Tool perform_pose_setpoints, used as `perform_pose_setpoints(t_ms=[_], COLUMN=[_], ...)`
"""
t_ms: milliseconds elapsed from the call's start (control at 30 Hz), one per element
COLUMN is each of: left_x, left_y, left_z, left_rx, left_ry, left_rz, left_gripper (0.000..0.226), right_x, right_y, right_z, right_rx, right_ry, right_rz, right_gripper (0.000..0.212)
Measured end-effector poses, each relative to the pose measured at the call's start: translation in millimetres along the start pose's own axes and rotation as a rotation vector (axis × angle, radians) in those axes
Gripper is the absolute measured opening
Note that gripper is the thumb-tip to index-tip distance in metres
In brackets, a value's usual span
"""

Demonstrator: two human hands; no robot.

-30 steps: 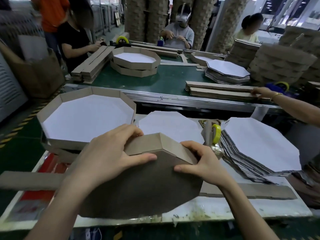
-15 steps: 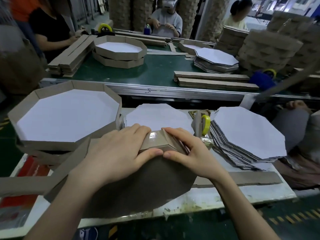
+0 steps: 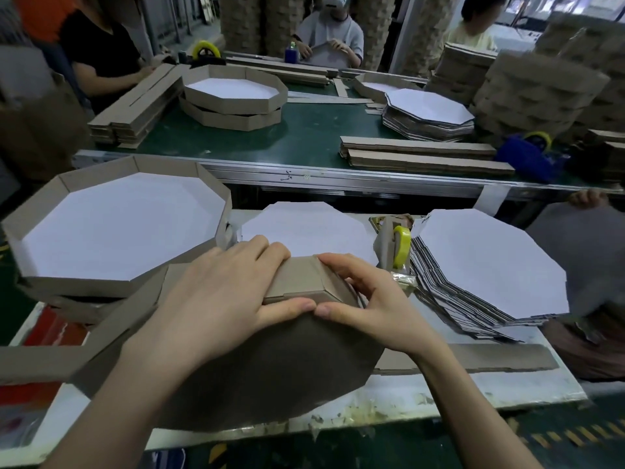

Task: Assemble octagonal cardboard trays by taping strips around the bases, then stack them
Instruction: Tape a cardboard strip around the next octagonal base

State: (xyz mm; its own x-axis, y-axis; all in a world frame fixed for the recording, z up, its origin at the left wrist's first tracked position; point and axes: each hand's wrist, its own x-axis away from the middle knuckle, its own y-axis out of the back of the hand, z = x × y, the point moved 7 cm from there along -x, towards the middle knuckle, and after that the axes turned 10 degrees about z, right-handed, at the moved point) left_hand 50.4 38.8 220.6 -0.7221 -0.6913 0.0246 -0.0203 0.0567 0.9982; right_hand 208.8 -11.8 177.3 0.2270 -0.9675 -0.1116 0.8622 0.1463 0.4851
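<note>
A brown octagonal cardboard base stands tilted up on the white bench in front of me, its grey-brown back facing me. A brown cardboard strip is folded over its top edge and trails off to the left. My left hand grips the strip and the base's top edge, fingers over the far side, thumb on the near side. My right hand grips the strip's corner beside it, the two thumbs almost touching. A finished octagonal tray with a white floor sits on a stack at the left.
A yellow tape roll on a dispenser stands just right of my hands. A pile of flat white octagon bases lies right, another white octagon behind. A loose strip lies on the bench. Other workers sit beyond the green conveyor.
My two hands have slid together along the top edge until the thumbs nearly meet. The camera view has dropped closer to the bench.
</note>
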Motion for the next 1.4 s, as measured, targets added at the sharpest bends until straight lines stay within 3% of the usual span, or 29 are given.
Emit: perform_pose_setpoints(t_ms=[100, 167, 233, 300, 400, 467, 600, 733, 833, 1100, 1200, 1300, 1400], left_x=[-4.9, -7.9, -8.5, -7.0, -6.3, -8.8, -20.3, -46.0, -58.1, -62.9, -65.6, -68.8, -70.1], left_y=[-3.1, -2.9, -3.5, -4.0, -4.8, -2.8, -0.3, -2.3, -11.7, -6.0, -6.7, -7.2, -8.4], left_z=[-1.1, 2.3, 4.6, 2.2, -3.4, -7.0, -8.7, -13.6, -16.6, -8.5, -7.5, -9.0, -6.4], left_rx=[0.030, 0.055, 0.078, 0.099, 0.110, 0.157, 0.378, 0.569, 0.649, 0.757, 0.778, 0.780, 0.803], left_ry=[-0.016, -0.015, -0.037, -0.089, -0.153, -0.166, -0.076, 0.022, -0.020, -0.106, -0.096, -0.086, -0.056], left_rz=[0.022, 0.034, 0.038, 0.058, 0.101, 0.127, 0.238, 0.286, 0.382, 0.504, 0.503, 0.499, 0.491], left_gripper=[0.072, 0.070, 0.069, 0.062, 0.053, 0.055, 0.075, 0.055, 0.057, 0.036, 0.032, 0.035, 0.037], right_x=[-2.2, -5.5, -0.6, 15.4, 34.4, 35.2, 22.8, 16.6, 13.4, 25.4, 35.8, 32.6, 51.1], right_y=[16.2, 45.7, 81.2, 106.4, 118.7, 115.5, 112.4, 118.2, 121.0, 115.4, 109.9, 88.2, 77.6], right_z=[-8.5, -32.2, -88.1, -158.5, -240.2, -268.3, -285.8, -296.7, -297.4, -280.7, -275.1, -281.7, -287.0], right_rx=[-0.145, -0.266, -0.407, -0.378, -0.181, -0.137, -0.276, -0.387, -0.499, -0.833, -0.893, -1.099, -0.802], right_ry=[-0.005, -0.016, -0.219, -0.581, -1.048, -1.191, -1.140, -1.096, -1.074, -0.829, -0.661, -0.529, -0.565], right_rz=[-0.001, -0.210, -0.548, -0.757, -0.650, -0.543, -0.574, -0.611, -0.656, -1.022, -1.123, -1.055, -1.139], right_gripper=[0.043, 0.033, 0.026, 0.029, 0.049, 0.055, 0.035, 0.027, 0.019, 0.006, 0.009, 0.023, 0.013])
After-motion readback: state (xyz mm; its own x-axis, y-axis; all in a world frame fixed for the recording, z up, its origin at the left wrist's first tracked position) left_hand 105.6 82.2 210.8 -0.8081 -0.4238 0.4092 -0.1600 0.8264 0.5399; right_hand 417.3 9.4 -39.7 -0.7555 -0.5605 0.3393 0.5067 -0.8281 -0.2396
